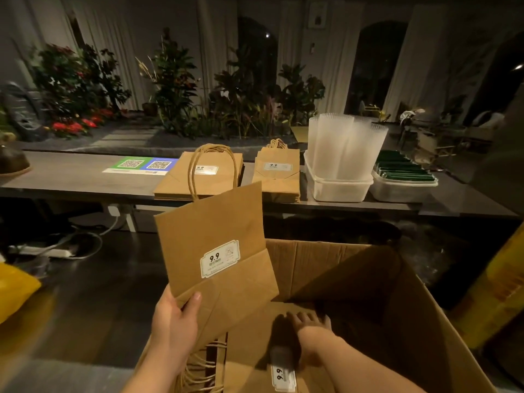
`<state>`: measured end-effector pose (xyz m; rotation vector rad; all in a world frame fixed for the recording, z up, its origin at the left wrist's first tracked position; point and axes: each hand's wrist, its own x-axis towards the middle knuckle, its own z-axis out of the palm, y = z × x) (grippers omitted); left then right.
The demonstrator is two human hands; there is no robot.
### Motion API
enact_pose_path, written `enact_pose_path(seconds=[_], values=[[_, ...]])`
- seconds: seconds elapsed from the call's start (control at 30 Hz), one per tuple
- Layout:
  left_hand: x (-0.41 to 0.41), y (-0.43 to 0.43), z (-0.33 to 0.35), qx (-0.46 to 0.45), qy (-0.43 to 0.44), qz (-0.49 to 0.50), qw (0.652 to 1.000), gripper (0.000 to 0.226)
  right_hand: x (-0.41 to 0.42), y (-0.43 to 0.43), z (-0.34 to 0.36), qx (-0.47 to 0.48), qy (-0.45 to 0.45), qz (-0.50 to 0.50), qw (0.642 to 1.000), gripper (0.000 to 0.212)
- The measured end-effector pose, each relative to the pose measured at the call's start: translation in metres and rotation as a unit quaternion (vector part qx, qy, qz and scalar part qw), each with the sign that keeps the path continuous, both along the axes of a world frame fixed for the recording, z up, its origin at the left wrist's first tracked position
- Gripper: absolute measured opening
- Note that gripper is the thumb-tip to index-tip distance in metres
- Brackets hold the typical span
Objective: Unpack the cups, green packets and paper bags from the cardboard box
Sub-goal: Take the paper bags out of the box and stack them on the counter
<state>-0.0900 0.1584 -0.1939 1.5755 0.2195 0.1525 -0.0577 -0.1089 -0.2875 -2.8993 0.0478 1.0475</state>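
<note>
1. the left grip (pixel 175 327) pinches the lower corner of a brown paper bag (pixel 215 245), thumb on the front face and fingers behind it.
2. the bag is held flat and upright above the near left edge of the open cardboard box (pixel 368 279), with its twine handle up and a white "9.9" label facing the camera.
3. the right grip (pixel 310 326) is down inside the box. its fingers are stretched out and rest on the folded bags (pixel 249 355) lying there, closed round nothing.
4. the folded bags lie flat on the box floor. their twine handles show at the near left, and a "9.9" label lies just beside the right forearm.
5. on the tabletop (pixel 71 177) beyond the box lie two piles of flat paper bags: the left stack (pixel 198 180) and, just beside it, the right stack (pixel 279 180).
6. to the right of these, clear cups (pixel 343 148) stand in tall nested columns inside a white tub (pixel 337 190).
7. the green packets (pixel 402 168) stand on edge in a row in a second tub (pixel 402 191), which is just right of the first.
8. a qr code sheet (pixel 141 165) lies flat on the tabletop, left of the stacks.
9. potted plants (pixel 170 80) line the far side, and a power strip (pixel 54 252) lies on the floor under the tabletop.
</note>
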Motion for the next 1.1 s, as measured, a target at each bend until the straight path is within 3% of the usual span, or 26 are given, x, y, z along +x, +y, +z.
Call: enact_pose_path(seconds=[0.1, 0.23, 0.47, 0.57, 0.7, 0.8, 0.83, 0.9, 0.97, 1.1], values=[[0.001, 0.000, -0.002, 0.017, 0.002, 0.003, 1.000, 0.032, 0.004, -0.006, 0.002, -0.027, -0.015, -0.001, 1.000, 0.107], [0.001, 0.003, -0.002, 0.031, -0.006, 0.006, 0.999, 0.031, -0.002, -0.017, 0.006, 0.038, -0.123, -0.098, 0.987, 0.063], [0.001, 0.001, 0.002, 0.056, -0.014, 0.070, 0.996, 0.042, -0.029, -0.055, 0.086, 0.192, -0.268, -0.187, 0.925, 0.060], [-0.001, 0.002, 0.011, 0.010, 0.009, 0.071, 0.997, 0.041, -0.059, -0.077, 0.122, 0.273, -0.349, -0.271, 0.855, 0.050], [-0.003, 0.002, 0.015, 0.042, 0.043, 0.046, 0.997, 0.040, -0.095, -0.084, 0.162, 0.442, -0.427, -0.323, 0.720, 0.033], [-0.002, 0.003, 0.012, -0.017, 0.091, -0.016, 0.996, 0.040, -0.097, -0.070, 0.176, 0.596, -0.393, -0.354, 0.604, 0.028], [-0.003, 0.003, 0.012, -0.052, 0.109, -0.044, 0.992, 0.039, -0.092, -0.060, 0.175, 0.629, -0.366, -0.356, 0.586, 0.027], [-0.005, 0.003, 0.016, -0.124, 0.141, -0.089, 0.978, 0.043, -0.078, -0.035, 0.169, 0.648, -0.314, -0.355, 0.596, 0.026], [-0.008, 0.002, 0.021, -0.149, 0.151, -0.126, 0.969, 0.047, -0.063, -0.008, 0.156, 0.641, -0.265, -0.352, 0.629, 0.026], [-0.008, 0.002, 0.015, -0.121, 0.111, -0.159, 0.973, 0.037, -0.040, 0.030, 0.124, 0.531, -0.247, -0.311, 0.748, 0.029]])
